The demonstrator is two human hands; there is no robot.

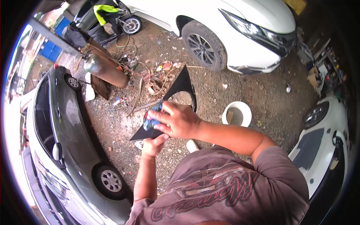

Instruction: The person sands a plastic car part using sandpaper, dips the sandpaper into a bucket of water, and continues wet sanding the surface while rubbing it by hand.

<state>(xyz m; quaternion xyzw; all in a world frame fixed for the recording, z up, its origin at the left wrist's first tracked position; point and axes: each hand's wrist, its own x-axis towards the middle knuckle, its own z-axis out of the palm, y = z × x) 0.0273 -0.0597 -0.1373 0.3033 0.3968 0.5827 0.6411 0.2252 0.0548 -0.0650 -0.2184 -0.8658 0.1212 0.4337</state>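
Observation:
A black, roughly triangular panel [179, 83] with a round opening is held up in front of my body; it looks like a car trim piece. My left hand [153, 145] grips its lower edge, thumb on the near side. Over the panel's face lies my right hand [179, 119], its fingers pressing a crumpled blue patterned cloth [150, 117] against the surface. My right hand and the cloth cover the middle of the panel. The fingers of my left hand behind the panel are hidden.
A white bucket [240, 113] stands on the gravel to the right. A grey car [71, 123] is at left, a white car [255, 33] ahead, another white car [318, 138] at right. Gas cylinders [107, 71], hoses [140, 90] and a motorcycle [129, 25] are further off.

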